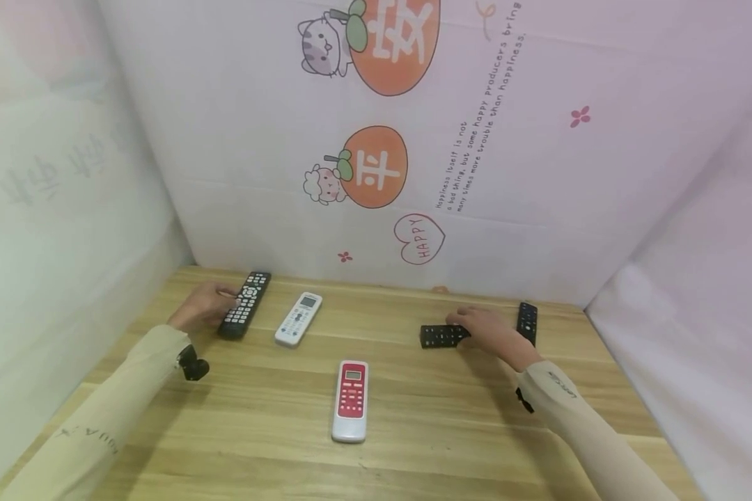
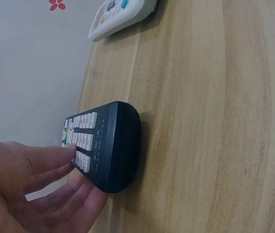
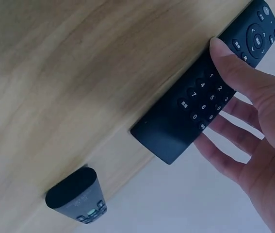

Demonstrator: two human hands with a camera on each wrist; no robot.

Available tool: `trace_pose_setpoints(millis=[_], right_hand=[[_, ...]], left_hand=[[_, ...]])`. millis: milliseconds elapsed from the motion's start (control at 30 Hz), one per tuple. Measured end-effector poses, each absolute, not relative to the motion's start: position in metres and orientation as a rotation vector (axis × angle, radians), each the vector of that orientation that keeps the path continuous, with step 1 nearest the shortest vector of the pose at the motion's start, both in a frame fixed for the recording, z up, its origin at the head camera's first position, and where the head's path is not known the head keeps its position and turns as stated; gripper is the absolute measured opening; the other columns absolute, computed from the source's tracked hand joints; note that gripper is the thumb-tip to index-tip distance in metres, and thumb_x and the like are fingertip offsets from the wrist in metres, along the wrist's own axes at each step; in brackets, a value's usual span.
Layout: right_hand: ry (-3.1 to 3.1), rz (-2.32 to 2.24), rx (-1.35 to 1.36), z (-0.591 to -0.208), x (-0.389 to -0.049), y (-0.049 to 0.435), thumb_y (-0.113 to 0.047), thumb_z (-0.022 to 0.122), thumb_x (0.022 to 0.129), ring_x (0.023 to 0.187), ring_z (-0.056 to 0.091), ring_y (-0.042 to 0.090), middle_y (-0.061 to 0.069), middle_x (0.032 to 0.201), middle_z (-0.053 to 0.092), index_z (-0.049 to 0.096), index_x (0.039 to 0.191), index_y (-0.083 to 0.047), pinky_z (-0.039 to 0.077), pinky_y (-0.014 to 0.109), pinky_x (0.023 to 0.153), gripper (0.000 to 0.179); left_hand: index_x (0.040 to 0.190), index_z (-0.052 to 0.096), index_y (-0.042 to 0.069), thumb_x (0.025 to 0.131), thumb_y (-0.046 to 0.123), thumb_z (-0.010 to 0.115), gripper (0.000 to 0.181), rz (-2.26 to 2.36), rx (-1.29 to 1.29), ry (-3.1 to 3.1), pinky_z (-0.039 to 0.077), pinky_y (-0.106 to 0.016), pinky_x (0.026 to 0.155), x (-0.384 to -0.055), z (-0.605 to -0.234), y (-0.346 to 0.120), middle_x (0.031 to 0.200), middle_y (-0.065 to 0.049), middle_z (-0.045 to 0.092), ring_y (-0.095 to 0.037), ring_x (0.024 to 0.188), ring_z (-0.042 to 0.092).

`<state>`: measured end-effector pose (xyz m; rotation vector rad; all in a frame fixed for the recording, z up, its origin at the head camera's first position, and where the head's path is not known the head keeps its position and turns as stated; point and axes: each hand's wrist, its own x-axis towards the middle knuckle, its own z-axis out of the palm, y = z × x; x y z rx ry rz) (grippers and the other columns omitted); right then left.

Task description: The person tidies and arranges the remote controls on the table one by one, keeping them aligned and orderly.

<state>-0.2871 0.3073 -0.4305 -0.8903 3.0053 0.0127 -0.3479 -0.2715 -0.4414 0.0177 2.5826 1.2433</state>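
My left hand grips a long black remote control with white buttons at the left back of the table. In the left wrist view its thumb lies on the buttons and the other fingers reach along the far side and under the edge. At the right back, my right hand holds a short black remote control that lies crosswise. The right wrist view shows the thumb over its near edge and the fingers at its opposite edge. Just beyond that hand is another black remote control, partly hidden behind it.
A white remote control lies right of my left hand. Nearer the middle front, a white remote control with a red face lies on the wooden table. Printed white cloth walls the back and both sides.
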Motion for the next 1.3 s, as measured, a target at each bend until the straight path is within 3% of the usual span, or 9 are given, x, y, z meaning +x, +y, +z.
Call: trace_pose_setpoints(millis=[233,533,933,1067,1300], right_hand=[[2.988,-0.046,-0.880,-0.426,-0.284,0.311,-0.018,0.086,0.084,0.101,0.069,0.029,0.010,0.111,0.070,0.071,0.127,-0.005,0.060,0.048,0.089,0.047],[2.938,-0.094,-0.825,-0.415,-0.280,0.304,-0.008,0.079,0.091,0.108,0.070,0.032,0.014,0.119,0.073,0.071,0.125,-0.005,0.060,0.048,0.094,0.035],[2.859,-0.164,-0.714,-0.406,-0.280,0.302,-0.017,0.077,0.096,0.096,0.069,0.024,0.008,0.107,0.072,0.067,0.119,-0.008,0.060,0.042,0.082,0.027],[2.839,-0.372,-0.644,-0.406,-0.281,0.306,-0.017,0.074,0.098,0.099,0.070,0.026,0.012,0.109,0.072,0.065,0.123,-0.003,0.061,0.041,0.081,0.030],[2.731,-0.714,-0.440,-0.403,-0.278,0.305,-0.016,0.073,0.099,0.085,0.070,0.022,0.022,0.116,0.068,0.056,0.136,-0.001,0.065,0.037,0.064,0.043]], left_hand=[[0.144,0.046,-0.017,0.101,0.007,0.062,0.051,1.289,0.041,2.568,0.064,-0.035,0.072,-0.348,-0.441,-0.271,0.125,-0.037,0.064,-0.019,0.085,0.068],[0.145,0.045,-0.017,0.101,0.007,0.060,0.052,1.287,0.063,2.584,0.064,-0.035,0.075,-0.343,-0.439,-0.271,0.119,-0.033,0.064,-0.023,0.089,0.068],[0.143,0.047,-0.018,0.100,0.007,0.060,0.051,1.217,0.056,2.627,0.063,-0.034,0.073,-0.341,-0.437,-0.267,0.122,-0.037,0.063,-0.023,0.089,0.067],[0.143,0.046,-0.018,0.099,0.007,0.061,0.052,1.199,0.052,2.633,0.064,-0.035,0.072,-0.341,-0.437,-0.267,0.126,-0.040,0.062,-0.023,0.088,0.068],[0.143,0.047,-0.018,0.100,0.007,0.060,0.051,1.201,0.058,2.636,0.064,-0.035,0.073,-0.341,-0.437,-0.266,0.118,-0.034,0.066,-0.022,0.088,0.068]])
